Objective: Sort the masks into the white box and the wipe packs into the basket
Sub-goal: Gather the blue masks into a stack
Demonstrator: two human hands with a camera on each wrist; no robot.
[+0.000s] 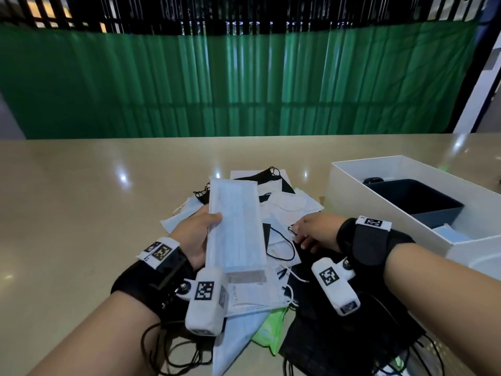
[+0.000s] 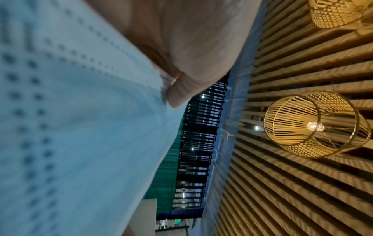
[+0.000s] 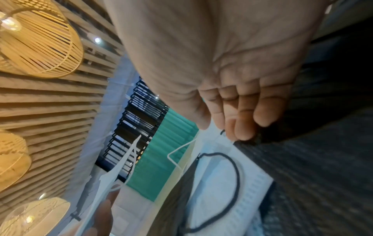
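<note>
A glossy beige table (image 1: 81, 202) stands before a green curtain (image 1: 244, 82), and the wrist views look up at a slatted wooden ceiling hung with woven lamps (image 2: 310, 124). No brand can be read; faint print on a wrapper in the mask pile (image 1: 282, 210) is too small to make out. The left hand (image 1: 196, 234) holds a clear-wrapped pack of light blue masks (image 1: 234, 226) above the pile, thumb on its top face and fingers curled beneath. The right hand (image 1: 315, 232) rests palm down on the pile, fingers loosely curled over a white mask with a black ear loop (image 3: 220, 180); whether they pinch it I cannot tell. A green wipe pack (image 1: 269, 332) lies under masks near the wrists. The white box (image 1: 349, 185) stands right, a dark basket (image 1: 417, 196) inside it.
</note>
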